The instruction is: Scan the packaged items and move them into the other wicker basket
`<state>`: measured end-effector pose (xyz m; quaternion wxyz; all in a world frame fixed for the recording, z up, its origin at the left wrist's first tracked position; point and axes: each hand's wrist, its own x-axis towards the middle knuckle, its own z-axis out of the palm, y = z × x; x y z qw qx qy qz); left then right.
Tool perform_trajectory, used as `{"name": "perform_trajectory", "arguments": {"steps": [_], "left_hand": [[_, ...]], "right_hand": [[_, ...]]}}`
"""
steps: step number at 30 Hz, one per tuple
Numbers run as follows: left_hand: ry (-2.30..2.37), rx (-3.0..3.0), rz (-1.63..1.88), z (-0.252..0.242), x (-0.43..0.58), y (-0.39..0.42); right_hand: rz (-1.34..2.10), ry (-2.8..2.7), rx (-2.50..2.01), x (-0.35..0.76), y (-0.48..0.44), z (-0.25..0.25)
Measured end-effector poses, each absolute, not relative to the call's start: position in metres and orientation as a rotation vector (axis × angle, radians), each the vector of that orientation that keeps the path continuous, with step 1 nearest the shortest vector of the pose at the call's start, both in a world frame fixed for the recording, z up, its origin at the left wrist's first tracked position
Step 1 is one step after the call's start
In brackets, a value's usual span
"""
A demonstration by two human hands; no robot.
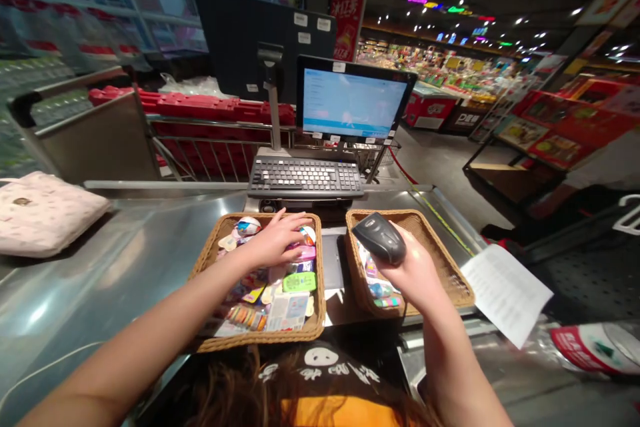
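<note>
A wicker basket (pixel 320 293) at centre left holds many small colourful packets, among them a green one (pixel 299 281). Over its upper right part rests my left hand (pixel 280 240), palm down with fingers spread, near a pink packet. My right hand (pixel 411 267) is wrapped round a black handheld scanner (pixel 380 237), held above the left side of a second wicker basket (pixel 457 283). A few small packages (pixel 383 291) lie in that basket below the scanner. The scanner's head points up and left.
Beyond the baskets stand a black keyboard (pixel 306 177) and a lit screen (pixel 354 103). A pale patterned bag (pixel 45 213) lies on the metal counter (pixel 150 227) at far left. White paper (pixel 507 293) and a bottle with a red label (pixel 595 347) are at right.
</note>
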<state>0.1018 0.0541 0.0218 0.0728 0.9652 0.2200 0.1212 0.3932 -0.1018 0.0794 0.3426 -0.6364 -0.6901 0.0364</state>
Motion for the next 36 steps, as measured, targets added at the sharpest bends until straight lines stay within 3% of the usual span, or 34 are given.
{"name": "perform_trajectory", "arguments": {"steps": [8, 22, 36], "left_hand": [[0.743, 3.074, 0.678, 0.032, 0.189, 0.061], [0.186, 3.196, 0.324, -0.023, 0.389, 0.074], [-0.047, 3.245, 0.123, -0.102, 0.472, 0.079]], "right_hand": [[0.005, -1.585, -1.822, 0.459, -0.129, 0.079], [-0.047, -1.392, -1.915, 0.53, -0.162, 0.067], [0.083, -1.284, -1.998, 0.571, -0.154, 0.054]]}}
